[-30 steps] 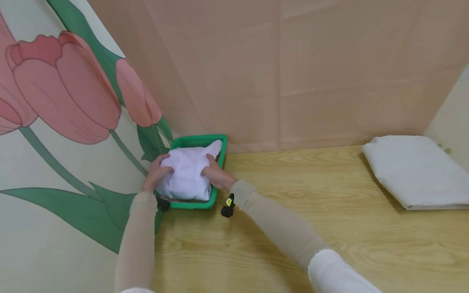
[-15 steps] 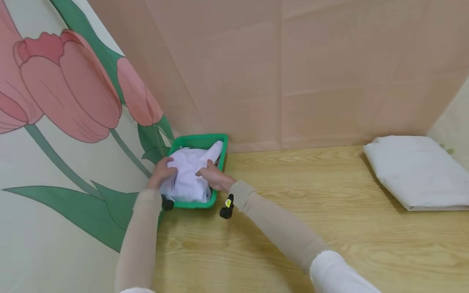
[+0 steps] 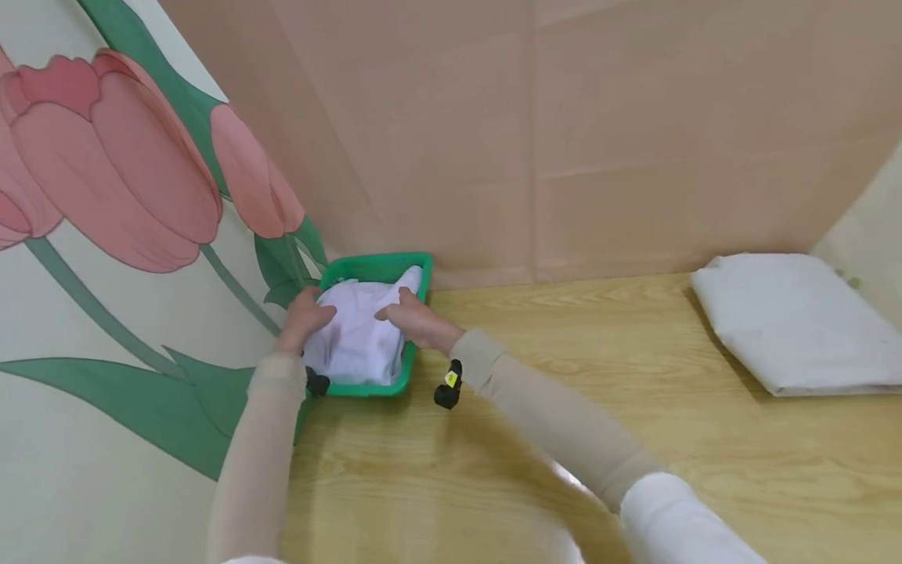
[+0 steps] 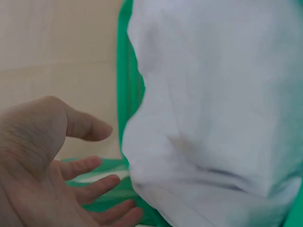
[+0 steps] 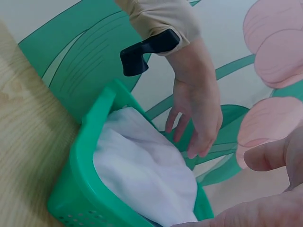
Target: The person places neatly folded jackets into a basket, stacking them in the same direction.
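Observation:
A folded pale lavender-white cloth [image 3: 362, 333] lies in a green plastic basket [image 3: 369, 389], its upper right corner sticking up along the rim. On the basket's left side, my left hand [image 3: 303, 319] hovers with spread fingers. In the left wrist view a gap shows between the fingertips and the cloth [image 4: 203, 104]. My right hand [image 3: 420, 321] reaches over the basket's right rim, thumb and fingers apart, with nothing between them. The right wrist view shows the perforated basket wall [image 5: 80, 189] and the left hand [image 5: 199, 104] hanging with loose fingers beside the cloth.
The basket stands in the corner between the tulip-painted wall [image 3: 141, 337] and the pinkish-brown cloth backdrop [image 3: 451, 141]. On the right of the wood-grain tabletop [image 3: 564, 368] lies a large folded white cloth [image 3: 796, 329]. Each wrist wears a black camera [image 3: 449, 385].
Both hands held the sides of the cloth a second ago and have let go of it. The cloth has settled flatter into the basket. The folded white cloth stays where it was.

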Tool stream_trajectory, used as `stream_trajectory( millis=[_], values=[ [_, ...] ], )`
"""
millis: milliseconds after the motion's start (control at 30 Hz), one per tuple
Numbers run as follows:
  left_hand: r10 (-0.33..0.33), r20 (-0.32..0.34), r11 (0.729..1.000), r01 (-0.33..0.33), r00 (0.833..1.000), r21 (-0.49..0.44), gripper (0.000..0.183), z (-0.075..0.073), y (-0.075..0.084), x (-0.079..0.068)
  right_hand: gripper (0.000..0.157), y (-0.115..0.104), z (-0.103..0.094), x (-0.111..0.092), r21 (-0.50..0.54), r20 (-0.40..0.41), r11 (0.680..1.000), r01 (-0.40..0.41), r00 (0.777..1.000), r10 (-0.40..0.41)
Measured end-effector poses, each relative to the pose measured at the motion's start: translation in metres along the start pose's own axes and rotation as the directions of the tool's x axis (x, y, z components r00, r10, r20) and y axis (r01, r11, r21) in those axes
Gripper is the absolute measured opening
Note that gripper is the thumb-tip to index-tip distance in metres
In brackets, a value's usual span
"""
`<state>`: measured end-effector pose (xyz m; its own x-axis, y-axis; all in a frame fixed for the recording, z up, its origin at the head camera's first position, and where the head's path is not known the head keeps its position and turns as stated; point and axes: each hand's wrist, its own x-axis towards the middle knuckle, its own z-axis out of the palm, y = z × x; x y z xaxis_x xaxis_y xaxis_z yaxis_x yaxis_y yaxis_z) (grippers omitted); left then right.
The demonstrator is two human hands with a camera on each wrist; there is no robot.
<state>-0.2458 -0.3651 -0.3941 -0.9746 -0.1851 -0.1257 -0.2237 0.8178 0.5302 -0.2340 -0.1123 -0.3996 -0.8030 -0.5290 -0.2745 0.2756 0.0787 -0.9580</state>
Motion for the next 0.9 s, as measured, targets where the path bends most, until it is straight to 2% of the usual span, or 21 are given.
stream_trajectory(
  millis=[100, 233, 300, 467, 600, 767, 900],
  values=[
    [0.002, -0.025, 1.000, -0.002, 1.000, -0.001, 0.071, -0.001, 0.009, -0.003, 0.092, -0.005, -0.005, -0.005, -0.040, -0.005, 0.999, 0.022, 1.000, -0.022],
    [0.017, -0.010, 0.999, -0.017, 1.000, -0.028, 0.071, 0.004, 0.020, -0.004, 0.087, -0.006, -0.012, -0.011, -0.057, -0.025, 0.997, 0.043, 0.999, -0.045],
    [0.021, -0.013, 0.999, -0.022, 1.000, -0.040, 0.070, 0.007, 0.024, -0.003, 0.085, -0.007, -0.016, -0.015, -0.050, -0.029, 0.998, 0.042, 0.999, -0.043],
    [0.036, -0.075, 0.995, -0.043, 0.997, -0.090, 0.066, 0.021, 0.032, -0.003, 0.082, -0.006, -0.028, -0.021, -0.048, -0.039, 0.998, 0.035, 0.999, -0.037],
    [0.045, -0.102, 0.990, -0.058, 0.994, -0.132, 0.063, 0.032, 0.037, -0.004, 0.076, -0.004, -0.041, -0.030, -0.080, -0.043, 0.995, 0.064, 0.997, -0.067],
    [0.040, -0.088, 0.977, -0.058, 0.995, -0.207, 0.062, 0.041, 0.044, -0.009, 0.071, -0.001, -0.064, -0.042, -0.146, -0.071, 0.984, 0.101, 0.991, -0.112],
    [0.046, -0.064, 0.963, -0.061, 0.997, -0.264, 0.062, 0.049, 0.052, -0.014, 0.072, 0.001, -0.081, -0.053, -0.114, -0.082, 0.987, 0.116, 0.989, -0.126]
  ],
)
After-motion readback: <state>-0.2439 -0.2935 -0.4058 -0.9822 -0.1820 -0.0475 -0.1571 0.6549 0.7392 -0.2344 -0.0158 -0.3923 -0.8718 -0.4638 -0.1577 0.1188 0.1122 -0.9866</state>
